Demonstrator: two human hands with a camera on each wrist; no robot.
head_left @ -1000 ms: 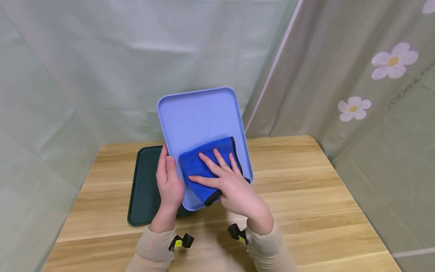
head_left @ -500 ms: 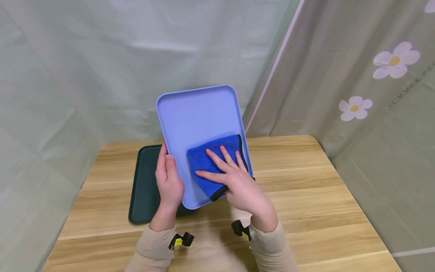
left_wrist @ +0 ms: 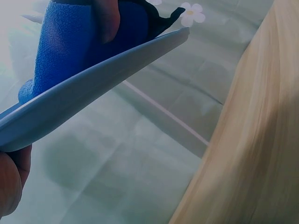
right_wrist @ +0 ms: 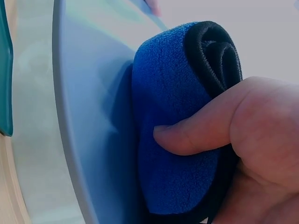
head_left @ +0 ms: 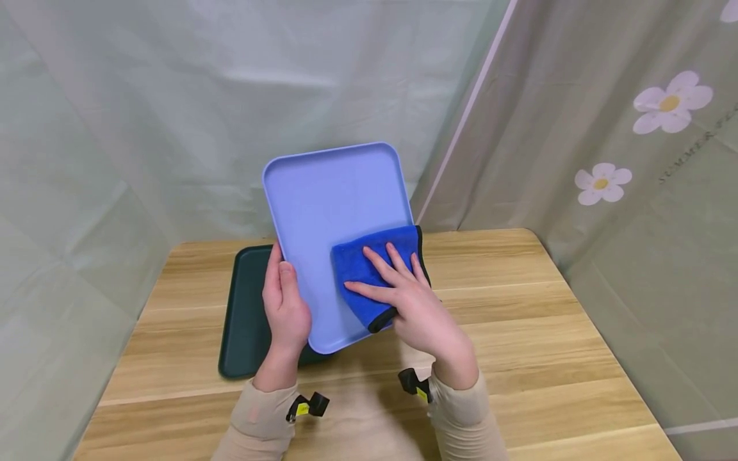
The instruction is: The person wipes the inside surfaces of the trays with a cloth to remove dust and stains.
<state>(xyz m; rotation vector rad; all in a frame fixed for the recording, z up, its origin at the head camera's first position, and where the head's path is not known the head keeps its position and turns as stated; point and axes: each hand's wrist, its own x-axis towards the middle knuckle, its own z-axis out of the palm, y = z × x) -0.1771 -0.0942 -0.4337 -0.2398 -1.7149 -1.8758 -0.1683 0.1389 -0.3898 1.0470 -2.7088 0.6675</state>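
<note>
A periwinkle-blue rectangular tray [head_left: 331, 198] is held up at a tilt over the table, its inner face toward me. My left hand [head_left: 288, 314] grips its left edge, thumb along the rim and the other fingers behind. Against the tray's lower right part lies a folded blue cloth [head_left: 352, 262] with black edging. My right hand [head_left: 418, 314] presses on this cloth with spread, straight fingers. In the right wrist view the thumb [right_wrist: 191, 135] rests on the fuzzy cloth [right_wrist: 163, 84], whose folded end shows. The left wrist view catches the tray's rim [left_wrist: 93, 93] edge-on.
A dark green tray [head_left: 245, 320] lies on the wooden table [head_left: 530, 333], partly hidden behind the left hand and the raised tray. Pale curtains [head_left: 323, 70] hang behind the table and at both sides, with white flowers on the right one.
My right hand has slid the cloth to the right and slightly up across the tray, to its right edge. The left hand and the raised tray have shifted only a little.
</note>
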